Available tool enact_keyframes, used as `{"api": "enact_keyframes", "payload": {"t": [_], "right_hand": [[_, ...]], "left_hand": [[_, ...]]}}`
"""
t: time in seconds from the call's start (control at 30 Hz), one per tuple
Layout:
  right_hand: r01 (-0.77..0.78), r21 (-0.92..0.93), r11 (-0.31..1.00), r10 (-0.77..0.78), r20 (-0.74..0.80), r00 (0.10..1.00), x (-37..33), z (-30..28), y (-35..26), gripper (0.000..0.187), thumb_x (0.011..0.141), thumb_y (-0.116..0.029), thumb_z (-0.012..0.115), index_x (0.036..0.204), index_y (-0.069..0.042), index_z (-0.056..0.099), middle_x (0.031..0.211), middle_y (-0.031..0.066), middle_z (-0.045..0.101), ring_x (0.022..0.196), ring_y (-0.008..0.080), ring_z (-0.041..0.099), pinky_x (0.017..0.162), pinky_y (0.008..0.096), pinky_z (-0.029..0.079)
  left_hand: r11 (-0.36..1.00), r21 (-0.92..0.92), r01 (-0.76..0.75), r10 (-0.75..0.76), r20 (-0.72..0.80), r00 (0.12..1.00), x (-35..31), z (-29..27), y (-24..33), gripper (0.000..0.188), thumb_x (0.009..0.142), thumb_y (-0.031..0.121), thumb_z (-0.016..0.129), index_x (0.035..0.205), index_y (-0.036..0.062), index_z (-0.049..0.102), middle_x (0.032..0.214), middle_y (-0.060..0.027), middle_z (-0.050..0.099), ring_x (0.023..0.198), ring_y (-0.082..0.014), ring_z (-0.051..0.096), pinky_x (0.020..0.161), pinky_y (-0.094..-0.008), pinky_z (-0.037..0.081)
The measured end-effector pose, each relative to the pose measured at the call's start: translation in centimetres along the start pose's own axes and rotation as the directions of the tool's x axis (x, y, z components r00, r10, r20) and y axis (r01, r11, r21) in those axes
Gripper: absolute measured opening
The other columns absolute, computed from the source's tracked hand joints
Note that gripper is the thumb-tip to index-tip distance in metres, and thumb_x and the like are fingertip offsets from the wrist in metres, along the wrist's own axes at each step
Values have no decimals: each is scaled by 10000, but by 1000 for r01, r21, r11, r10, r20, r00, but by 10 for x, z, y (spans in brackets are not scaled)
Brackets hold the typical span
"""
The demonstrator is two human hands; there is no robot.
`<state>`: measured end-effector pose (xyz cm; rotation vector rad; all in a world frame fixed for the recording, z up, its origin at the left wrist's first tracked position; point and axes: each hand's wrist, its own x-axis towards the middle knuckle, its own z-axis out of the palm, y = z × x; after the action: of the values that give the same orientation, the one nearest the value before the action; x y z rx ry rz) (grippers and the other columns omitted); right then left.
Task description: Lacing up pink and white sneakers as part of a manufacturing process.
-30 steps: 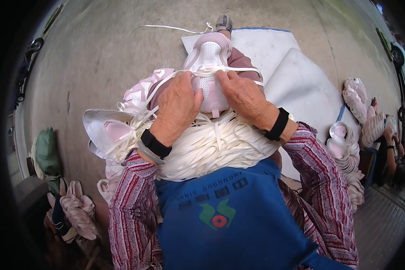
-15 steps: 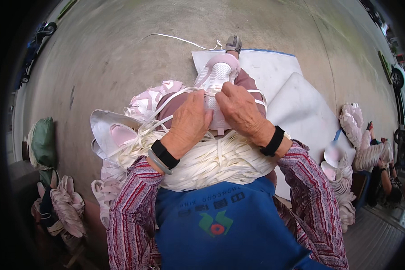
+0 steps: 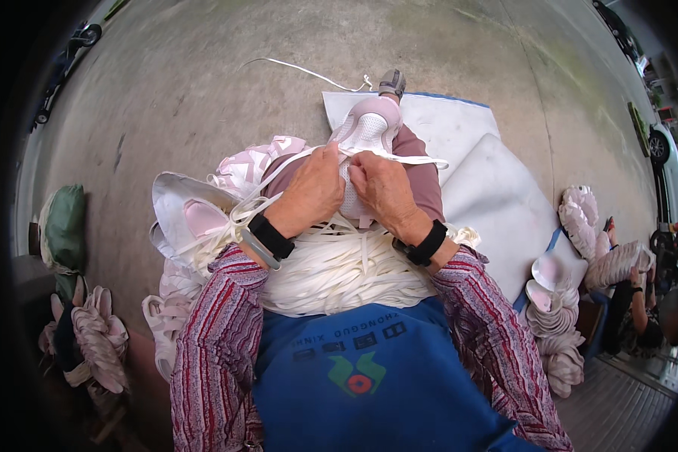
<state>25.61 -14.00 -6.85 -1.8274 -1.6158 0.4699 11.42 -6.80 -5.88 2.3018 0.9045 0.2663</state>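
A pink and white mesh shoe upper [image 3: 370, 129] lies over my lap, its rounded end pointing away from me. My left hand [image 3: 311, 190] is closed at its left side, thumb and fingers pinching a flat white shoelace. Just beside it, my right hand [image 3: 386, 190] is closed with curled fingers over the middle of the upper, at the lace; its fingertips are partly hidden. One length of white shoelace [image 3: 423, 160] runs out to the right across my thigh. A thick bundle of cream-white laces [image 3: 346, 275] covers my lap below both wrists, over a blue apron [image 3: 339, 399].
Pink and white uppers [image 3: 260, 160] and a white cloth-like piece [image 3: 181, 200] lie to my left. A grey-white sheet [image 3: 497, 203] spreads over the floor at right. Stacked uppers [image 3: 554, 309] stand further right, near another person [image 3: 640, 309]. A green sack [image 3: 64, 230] is far left.
My right hand has come slightly down and left, fingers more curled. The lace at right, earlier looped down round my thigh, now stretches out sideways with a visible end. My left hand stays at the lace.
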Motion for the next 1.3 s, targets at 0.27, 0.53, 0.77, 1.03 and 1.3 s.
{"api": "enact_keyframes", "payload": {"t": [0.27, 0.53, 0.77, 1.03, 1.3], "right_hand": [[-49, -157, 986, 39, -64, 997, -3, 14, -10, 174, 844, -252, 628, 891, -85, 628, 659, 172, 629, 636, 344, 644, 563, 438, 508], [-111, -100, 989, 98, -129, 987, -1, 21, -4, 150, 827, -234, 635, 864, -93, 672, 687, 165, 642, 653, 335, 645, 593, 416, 505], [-91, -4, 996, 89, -138, 986, -1, 21, -1, 176, 831, -218, 629, 913, -71, 681, 719, 168, 645, 652, 335, 636, 595, 394, 495], [-155, 359, 920, 141, 64, 988, 1, 15, 12, 191, 829, -162, 603, 904, -4, 679, 630, 67, 610, 563, 93, 528, 548, 265, 447], [-141, 350, 926, 133, 49, 990, 5, 13, 9, 206, 835, -152, 579, 926, 4, 676, 620, 74, 596, 548, 104, 527, 537, 272, 448]], "left_hand": [[1000, 3, 19, -19, 112, 994, 7, -8, -10, 476, 834, 90, 476, 1261, -102, 394, 1100, -309, 522, 1047, -438, 520, 899, -450, 432], [999, 19, 33, -36, 158, 987, 3, -11, -2, 472, 839, 113, 478, 1240, -123, 400, 1122, -308, 522, 1053, -435, 521, 907, -446, 431], [997, 72, 18, -21, 39, 999, -1, -8, 7, 487, 838, 128, 461, 1246, -129, 395, 1143, -312, 508, 1047, -441, 526, 895, -458, 445], [996, 79, -40, 36, 52, 998, -3, -5, -1, 481, 819, 118, 485, 1221, -131, 404, 1132, -322, 508, 1039, -444, 528, 898, -455, 437], [996, 87, -28, 27, 16, 1000, -9, -9, 1, 456, 889, 172, 487, 1246, -104, 425, 1164, -291, 522, 1068, -411, 531, 910, -429, 431]]}}
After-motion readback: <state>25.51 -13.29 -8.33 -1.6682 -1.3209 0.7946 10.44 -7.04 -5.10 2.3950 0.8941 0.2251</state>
